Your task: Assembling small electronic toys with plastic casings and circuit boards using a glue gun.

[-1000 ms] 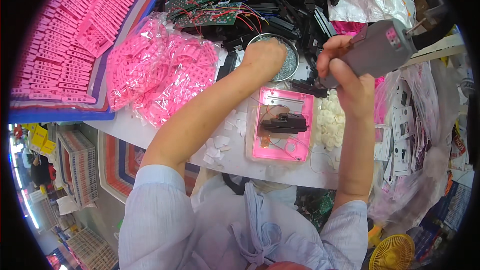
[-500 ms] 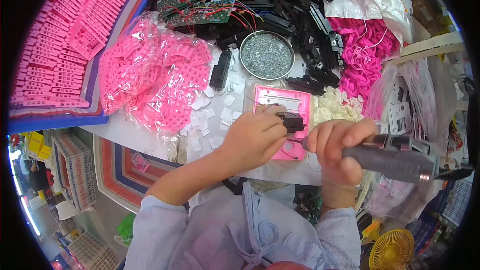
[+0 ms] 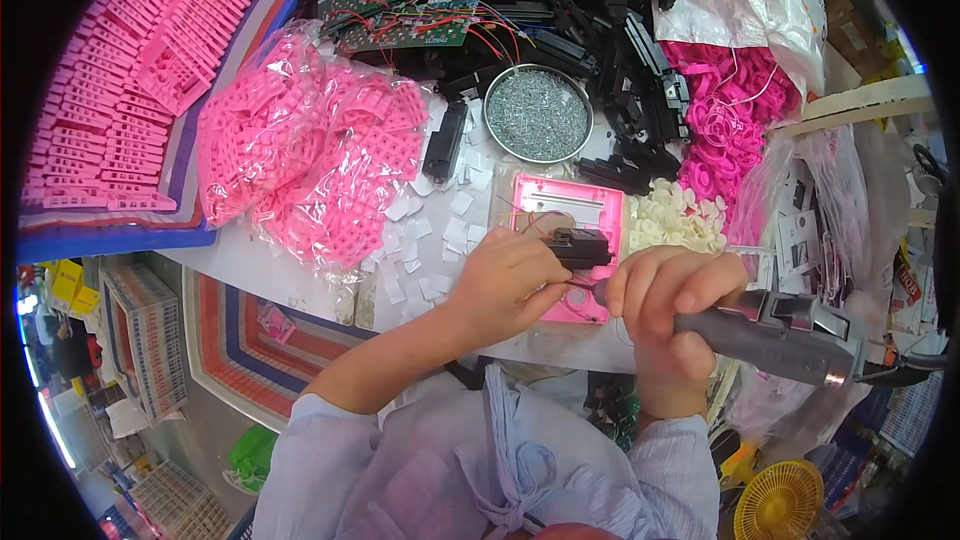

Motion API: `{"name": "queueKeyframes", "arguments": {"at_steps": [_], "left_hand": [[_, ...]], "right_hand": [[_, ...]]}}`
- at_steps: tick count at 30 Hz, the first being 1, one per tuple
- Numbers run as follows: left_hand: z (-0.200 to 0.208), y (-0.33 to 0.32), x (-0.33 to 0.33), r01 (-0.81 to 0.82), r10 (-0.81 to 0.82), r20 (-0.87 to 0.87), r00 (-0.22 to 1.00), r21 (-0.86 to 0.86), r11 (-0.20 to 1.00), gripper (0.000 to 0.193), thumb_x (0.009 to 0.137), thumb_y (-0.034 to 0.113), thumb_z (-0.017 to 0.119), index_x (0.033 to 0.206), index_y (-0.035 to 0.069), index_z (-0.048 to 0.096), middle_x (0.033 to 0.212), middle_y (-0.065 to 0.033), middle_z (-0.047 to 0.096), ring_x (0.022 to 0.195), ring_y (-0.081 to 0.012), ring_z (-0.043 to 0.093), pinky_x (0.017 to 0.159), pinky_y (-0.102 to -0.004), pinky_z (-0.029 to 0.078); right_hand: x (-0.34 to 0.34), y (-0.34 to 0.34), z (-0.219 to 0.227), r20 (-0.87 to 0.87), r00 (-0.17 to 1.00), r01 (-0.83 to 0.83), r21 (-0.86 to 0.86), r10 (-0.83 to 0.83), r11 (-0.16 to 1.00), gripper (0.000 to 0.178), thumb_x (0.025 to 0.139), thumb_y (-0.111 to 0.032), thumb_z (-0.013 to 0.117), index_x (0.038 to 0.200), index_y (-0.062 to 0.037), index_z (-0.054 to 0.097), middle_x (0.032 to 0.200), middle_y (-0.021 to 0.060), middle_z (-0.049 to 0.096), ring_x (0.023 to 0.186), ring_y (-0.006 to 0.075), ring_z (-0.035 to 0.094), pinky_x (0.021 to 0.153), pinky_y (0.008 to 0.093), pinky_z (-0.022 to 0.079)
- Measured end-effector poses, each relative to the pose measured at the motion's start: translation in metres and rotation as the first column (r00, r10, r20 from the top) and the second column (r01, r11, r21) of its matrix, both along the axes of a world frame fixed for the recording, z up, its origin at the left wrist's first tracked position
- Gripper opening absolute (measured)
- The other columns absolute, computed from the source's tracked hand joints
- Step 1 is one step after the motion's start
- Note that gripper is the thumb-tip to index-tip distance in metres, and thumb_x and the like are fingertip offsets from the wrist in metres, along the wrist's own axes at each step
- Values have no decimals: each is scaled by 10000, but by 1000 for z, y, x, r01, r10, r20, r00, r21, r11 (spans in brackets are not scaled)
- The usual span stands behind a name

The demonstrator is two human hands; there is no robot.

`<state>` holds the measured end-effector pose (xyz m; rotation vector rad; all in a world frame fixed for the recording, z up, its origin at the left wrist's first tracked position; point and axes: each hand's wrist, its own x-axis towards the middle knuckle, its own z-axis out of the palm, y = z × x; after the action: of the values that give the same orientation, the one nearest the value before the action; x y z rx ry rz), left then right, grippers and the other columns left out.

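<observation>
In my right hand is a grey electric screwdriver, gripped with its narrow end toward the left. That tip reaches the fingertips of my left hand, which are pinched together; whatever lies between them is too small to make out. Both hands are over a pink plastic housing with raised walls and thin wires. Inside it, just beyond my left fingertips, sits a black rectangular part. My left hand hides the housing's left side.
Behind the housing stands a round metal dish of small screws. Bagged pink parts lie left, cream discs and magenta pieces right. Black parts and wired green circuit boards are piled at the back.
The screwdriver's rear end has swung slightly down and left with my right hand. My left fingers have shifted a little, and more of the black part shows.
</observation>
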<state>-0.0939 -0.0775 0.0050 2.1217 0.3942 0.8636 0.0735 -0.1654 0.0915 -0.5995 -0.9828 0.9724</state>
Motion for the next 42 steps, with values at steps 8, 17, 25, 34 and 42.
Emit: {"name": "queueKeyframes", "arguments": {"at_steps": [8, 17, 25, 34, 42], "left_hand": [[-2, -3, -6, -239, 274, -174, 946, 197, 951, 477, 712, 254, 821, 1129, 156, 611, 1068, -4, 616, 995, -209, 578, 852, -416, 366], [-34, 7, -5, -26, 128, -339, 932, 290, 957, 516, 721, 284, 772, 1195, 190, 593, 1091, 4, 584, 1007, -220, 541, 903, -437, 329], [-18, 16, -2, 35, 99, -361, 927, 346, 938, 461, 713, 278, 792, 1120, 184, 595, 1286, 96, 613, 933, -148, 568, 831, -394, 366], [-18, 14, -3, -28, 132, -326, 936, 305, 952, 528, 716, 315, 795, 1183, 166, 600, 1092, 33, 652, 893, -160, 591, 831, -393, 363], [-33, 10, -6, -41, 106, -299, 948, 214, 976, 500, 751, 342, 786, 1177, 161, 596, 949, -10, 632, 882, -228, 574, 882, -444, 342]], "right_hand": [[15, 5, -12, 44, 987, 153, 45, -155, 987, 361, 879, -199, 736, 1088, -89, 462, 703, 49, 516, 608, 165, 509, 667, 361, 485], [12, 28, -36, 145, 980, 123, 84, -135, 989, 306, 896, -154, 659, 1121, -60, 474, 724, 41, 520, 607, 160, 512, 677, 368, 486], [13, 31, -36, 139, 982, 122, 75, -132, 990, 305, 891, -151, 658, 1124, -69, 478, 708, 36, 518, 608, 162, 513, 671, 361, 484], [7, 33, -46, 158, 981, 107, 49, -113, 993, 301, 894, -135, 674, 1091, -67, 457, 733, 52, 532, 645, 165, 516, 686, 374, 484], [5, 36, -55, 147, 989, 0, 80, -12, 997, 245, 898, -2, 607, 1091, -27, 457, 794, 89, 580, 714, 181, 552, 804, 435, 528]]}}
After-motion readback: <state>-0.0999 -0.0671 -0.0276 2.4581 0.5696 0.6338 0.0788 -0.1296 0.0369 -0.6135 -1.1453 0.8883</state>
